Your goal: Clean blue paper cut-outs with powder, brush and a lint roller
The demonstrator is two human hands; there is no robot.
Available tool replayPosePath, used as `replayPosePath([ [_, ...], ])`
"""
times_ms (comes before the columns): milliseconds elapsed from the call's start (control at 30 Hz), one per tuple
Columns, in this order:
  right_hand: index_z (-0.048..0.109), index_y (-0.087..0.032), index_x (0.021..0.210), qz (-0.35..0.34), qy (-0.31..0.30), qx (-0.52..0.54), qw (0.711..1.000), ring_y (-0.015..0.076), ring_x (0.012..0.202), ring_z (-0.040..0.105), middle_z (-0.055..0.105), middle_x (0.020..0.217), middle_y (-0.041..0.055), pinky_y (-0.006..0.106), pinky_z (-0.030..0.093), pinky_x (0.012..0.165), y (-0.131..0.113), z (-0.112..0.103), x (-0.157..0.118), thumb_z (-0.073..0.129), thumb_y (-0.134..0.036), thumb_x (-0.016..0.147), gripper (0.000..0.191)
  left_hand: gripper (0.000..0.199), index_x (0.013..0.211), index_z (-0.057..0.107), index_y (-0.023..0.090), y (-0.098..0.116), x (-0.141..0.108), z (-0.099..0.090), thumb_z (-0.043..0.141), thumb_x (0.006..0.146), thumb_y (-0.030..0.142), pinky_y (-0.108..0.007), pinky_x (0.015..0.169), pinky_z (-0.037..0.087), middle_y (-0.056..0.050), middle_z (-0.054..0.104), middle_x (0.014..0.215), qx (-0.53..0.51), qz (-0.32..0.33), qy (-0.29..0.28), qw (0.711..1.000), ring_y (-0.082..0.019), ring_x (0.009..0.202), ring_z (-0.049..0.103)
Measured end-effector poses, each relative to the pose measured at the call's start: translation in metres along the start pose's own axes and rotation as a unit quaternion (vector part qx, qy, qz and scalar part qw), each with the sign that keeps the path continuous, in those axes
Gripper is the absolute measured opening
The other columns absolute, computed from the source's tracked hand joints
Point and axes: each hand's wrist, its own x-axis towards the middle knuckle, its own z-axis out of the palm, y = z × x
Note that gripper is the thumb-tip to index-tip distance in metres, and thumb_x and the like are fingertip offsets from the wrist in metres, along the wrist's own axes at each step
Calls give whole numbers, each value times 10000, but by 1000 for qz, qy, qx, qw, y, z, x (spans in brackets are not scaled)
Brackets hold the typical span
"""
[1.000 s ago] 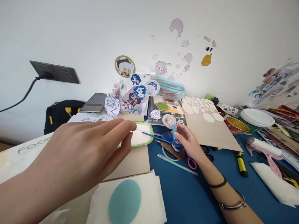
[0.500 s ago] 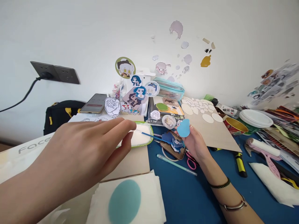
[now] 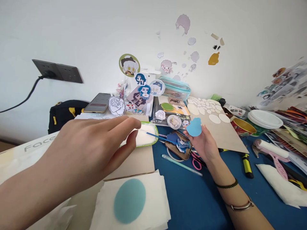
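Note:
In front of the green-rimmed tray (image 3: 157, 131) of white stuff, my left hand (image 3: 96, 143) hovers with its fingers bent together; anything in the pinch is hidden. A thin blue-handled brush (image 3: 155, 136) reaches from the tray, close beside those fingertips, toward an open brown tin (image 3: 187, 156). My right hand (image 3: 206, 143) pinches a light blue paper cutout (image 3: 194, 127) with a lobed outline and holds it up, flat side facing me. Dark blue cutouts (image 3: 178, 140) lie in the tin below it. A teal oval (image 3: 129, 201) rests on a stack of white sheets (image 3: 159, 204).
A pale green pen (image 3: 182, 164) and pink-handled scissors (image 3: 197, 163) lie on the blue table. Cream cutouts cover part of a board (image 3: 230, 137) at right. Beyond are a red bowl (image 3: 243, 127), a white-lidded tub (image 3: 265, 119) and a pink lint roller (image 3: 275, 159). Cutout stickers stand behind.
The light blue cutout in my right hand has risen slightly, moved right and turned more toward me. My left hand keeps nearly the same pose. The whole view has shifted slightly.

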Motion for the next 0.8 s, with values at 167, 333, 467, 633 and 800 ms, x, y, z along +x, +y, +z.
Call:
replayPosePath([
  [167,682,-239,872,-9,-10,-21,1000,154,780,647,690,835,-2,296,527,819,0,0,-1,716,-490,738,287,166,894,563,232,0,-1,-1,399,894,260,-284,503,216,15,616,638,-25,-16,-17,999,-166,488,469],
  [333,631,-284,1022,-77,-51,-138,986,185,863,640,661,993,5,324,501,792,3,3,-8,772,-354,711,349,162,903,569,224,1,5,-2,411,886,257,-261,483,279,30,612,650,-190,-77,-62,977,-121,469,471],
  [467,566,-321,1165,-171,-114,-314,927,214,1015,568,594,1170,37,347,445,850,5,18,-25,756,-234,738,475,197,866,598,244,7,13,2,439,896,357,-234,452,340,19,619,674,-369,-195,-158,895,-134,540,541],
  [633,455,-356,1307,-273,-194,-395,855,264,1171,508,555,1258,56,420,438,932,7,39,-45,728,-158,752,649,253,919,623,240,20,14,18,471,898,441,-272,744,514,-18,662,888,-620,-282,-235,693,-190,864,643],
  [800,377,-379,1371,-325,-235,-388,830,269,1192,502,527,1292,55,482,437,993,10,46,-55,719,-92,744,770,266,946,673,221,27,14,35,540,875,440,-307,840,509,-37,677,968,-780,-303,-276,474,-184,913,639],
])
